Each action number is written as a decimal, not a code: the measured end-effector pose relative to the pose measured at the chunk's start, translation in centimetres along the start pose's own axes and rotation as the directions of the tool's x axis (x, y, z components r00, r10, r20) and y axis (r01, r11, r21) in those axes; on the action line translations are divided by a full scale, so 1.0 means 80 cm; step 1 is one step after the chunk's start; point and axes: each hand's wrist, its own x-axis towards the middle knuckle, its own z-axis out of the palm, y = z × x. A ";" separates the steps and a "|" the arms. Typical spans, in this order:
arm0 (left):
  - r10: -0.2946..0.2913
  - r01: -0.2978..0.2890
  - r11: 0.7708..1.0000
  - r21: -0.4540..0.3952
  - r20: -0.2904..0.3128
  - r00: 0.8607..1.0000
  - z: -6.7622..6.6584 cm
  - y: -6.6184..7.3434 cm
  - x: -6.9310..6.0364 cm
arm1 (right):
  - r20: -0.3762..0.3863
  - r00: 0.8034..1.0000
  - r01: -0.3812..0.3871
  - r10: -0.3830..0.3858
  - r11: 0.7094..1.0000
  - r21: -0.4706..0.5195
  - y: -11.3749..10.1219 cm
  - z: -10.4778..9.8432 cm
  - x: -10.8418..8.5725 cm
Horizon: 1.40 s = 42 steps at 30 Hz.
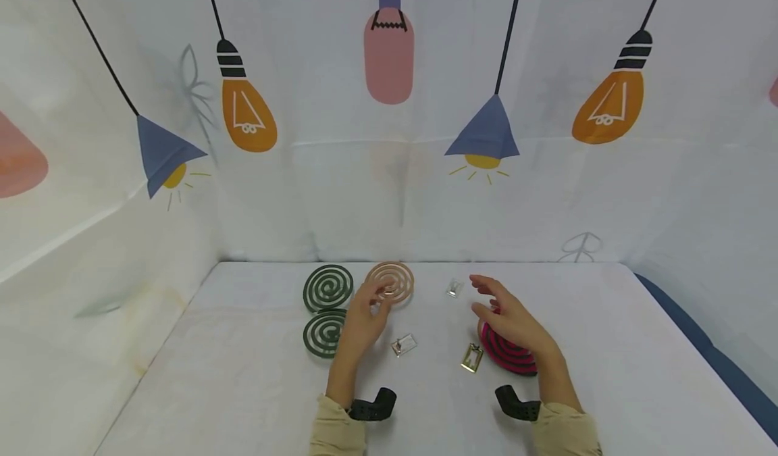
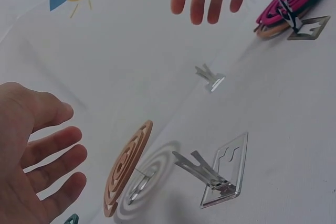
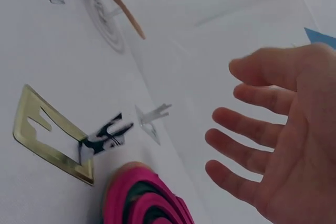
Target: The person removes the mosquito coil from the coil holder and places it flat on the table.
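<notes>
My left hand [image 1: 363, 321] hovers by a tan mosquito coil [image 1: 402, 282], fingers loosely bent and holding nothing. In the left wrist view that coil [image 2: 125, 169] sits raised above the table, with a metal stand [image 2: 140, 186] beneath it. Two green coils [image 1: 328, 288] lie left of this hand, the nearer one partly hidden by the arm. My right hand [image 1: 513, 317], relaxed and without anything in it, is above a pink and dark green coil stack [image 1: 509, 356], with a tan coil under it. Beside the stack is a gold-coloured stand [image 1: 471, 358] with an upright prong.
A silver stand [image 1: 404, 344] lies between the arms, and another [image 1: 454, 288] stands farther back. Behind the white table [image 1: 243, 375] hangs a white cloth [image 1: 328, 192] printed with lamps. Dark blue material [image 1: 699, 338] shows along the right edge.
</notes>
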 end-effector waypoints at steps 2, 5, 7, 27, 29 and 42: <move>-0.032 0.032 0.999 0.003 -0.014 0.999 -0.003 -0.002 0.000 | -0.007 1.000 0.008 -0.008 1.000 0.014 -0.003 0.003 0.003; -0.076 0.077 0.997 0.005 -0.038 0.996 -0.009 -0.004 0.001 | -0.013 1.000 0.026 -0.025 0.998 0.054 -0.012 0.009 0.008; -0.088 0.089 0.996 0.010 -0.052 0.995 -0.013 -0.006 0.003 | -0.013 0.999 0.035 -0.034 0.997 0.065 -0.015 0.013 0.011; -0.116 0.123 0.989 0.084 -0.085 0.990 -0.033 -0.021 0.008 | 0.017 0.998 0.052 -0.054 0.994 0.100 -0.029 0.045 0.028; -0.123 0.130 0.987 0.095 -0.084 0.989 -0.033 -0.023 0.009 | 0.019 0.998 0.050 -0.053 0.994 0.099 -0.030 0.047 0.029; -0.208 0.213 0.974 0.076 -0.060 0.976 -0.027 -0.020 0.007 | 0.014 0.998 0.061 -0.062 0.996 0.071 -0.030 0.066 0.036</move>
